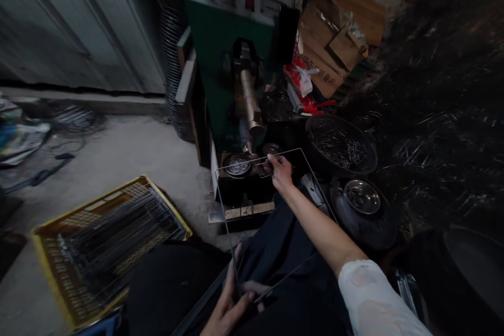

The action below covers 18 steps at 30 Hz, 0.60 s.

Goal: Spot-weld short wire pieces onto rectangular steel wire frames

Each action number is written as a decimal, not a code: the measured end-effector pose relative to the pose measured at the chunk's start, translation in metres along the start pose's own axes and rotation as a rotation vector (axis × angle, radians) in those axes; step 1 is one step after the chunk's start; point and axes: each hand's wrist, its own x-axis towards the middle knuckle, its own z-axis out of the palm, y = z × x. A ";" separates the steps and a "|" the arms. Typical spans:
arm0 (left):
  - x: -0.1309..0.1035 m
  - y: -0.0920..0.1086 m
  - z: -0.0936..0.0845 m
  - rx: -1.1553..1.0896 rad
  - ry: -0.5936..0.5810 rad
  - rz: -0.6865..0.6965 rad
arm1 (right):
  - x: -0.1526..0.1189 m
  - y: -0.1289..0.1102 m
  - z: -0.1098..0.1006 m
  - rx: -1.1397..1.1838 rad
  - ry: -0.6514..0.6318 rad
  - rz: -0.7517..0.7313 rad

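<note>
A large rectangular wire frame (pixel 225 216) lies across my lap, its far side near a machine's metal arm (pixel 251 102). My left hand (pixel 232 296), at the bottom centre, has its fingers wrapped round the near left part of the frame. At the far side, my right hand (pixel 280 170) pinches the wire, where a smaller wire piece also shows; whether the fingers hold that piece too is unclear. Just left of my right hand, a round dish (pixel 238 166) of small shiny metal parts sits below the machine arm.
A yellow crate (pixel 49 273) with wire frames stands on the floor at left. To the right are a dark basin (pixel 370 160) of metal pieces and a steel bowl (pixel 362 197). The green machine (pixel 212 37) stands ahead, beside cardboard boxes (pixel 318 58).
</note>
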 end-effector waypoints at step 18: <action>0.002 0.010 0.009 -0.111 -0.104 0.078 | 0.001 -0.009 0.012 0.023 -0.056 -0.016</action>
